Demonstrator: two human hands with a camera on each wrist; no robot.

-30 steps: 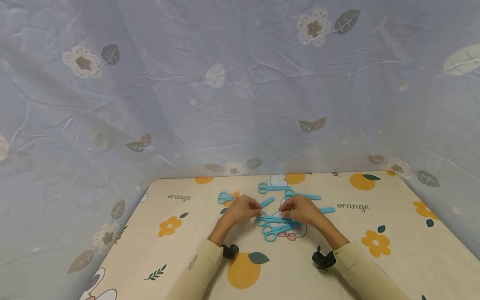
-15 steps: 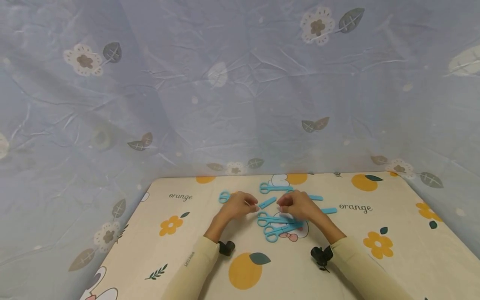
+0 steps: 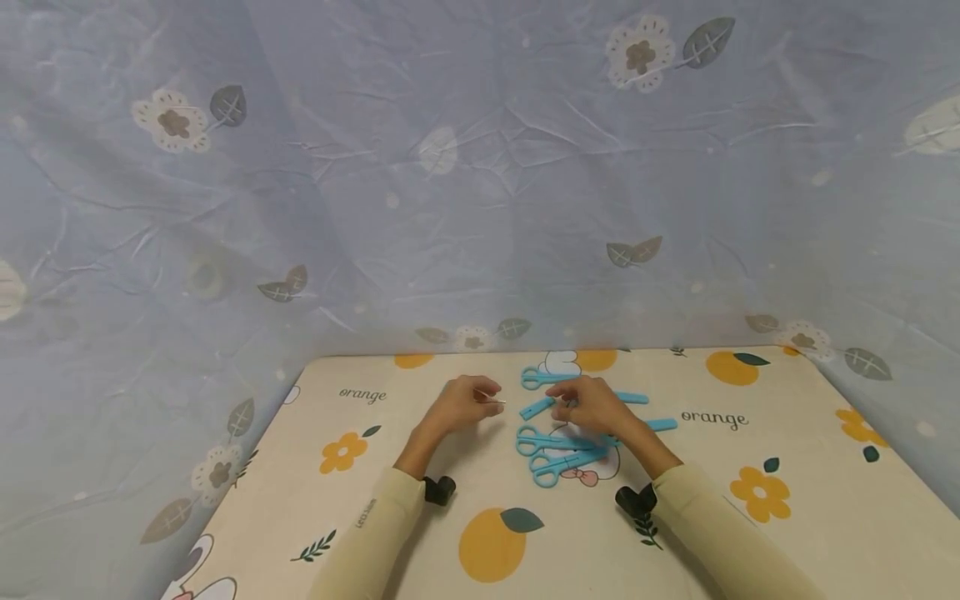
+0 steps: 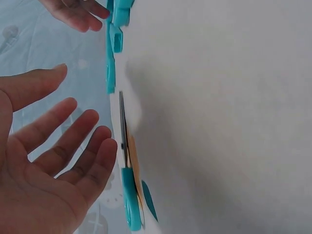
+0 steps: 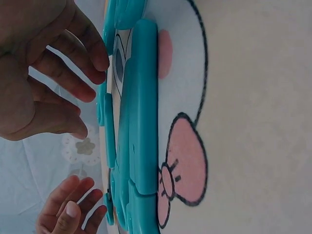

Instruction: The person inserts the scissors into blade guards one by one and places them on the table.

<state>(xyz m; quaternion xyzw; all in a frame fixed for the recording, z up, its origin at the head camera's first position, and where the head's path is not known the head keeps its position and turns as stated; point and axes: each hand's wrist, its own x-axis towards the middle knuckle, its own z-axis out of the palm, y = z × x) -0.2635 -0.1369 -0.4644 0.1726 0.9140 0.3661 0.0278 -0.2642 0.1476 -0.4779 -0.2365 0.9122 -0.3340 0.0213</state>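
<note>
My left hand [image 3: 465, 406] hovers over a pair of scissors [image 4: 129, 197] with a teal handle and bare metal blades. Its fingers are loosely spread in the left wrist view and hold nothing; in the head view only the blade tip [image 3: 501, 402] shows past them. A short blue blade cover [image 3: 536, 408] lies between the hands. The right hand [image 3: 591, 406] is just right of it, fingers bent loosely with nothing between them in the right wrist view. Under and in front of this hand lie two covered blue scissors [image 3: 546, 471], partly overlapping.
Another pair of blue scissors [image 3: 534, 378] lies at the back, its tip near the right hand. Blue covered blades [image 3: 632, 398] stick out beyond the right hand and forearm. The tablecloth [image 3: 600, 542] has orange and flower prints; a patterned curtain [image 3: 480, 208] stands behind.
My left hand has moved left and back, away from the cover, over the bare scissors' handle. The right hand has shifted slightly left and back, closer to the cover.
</note>
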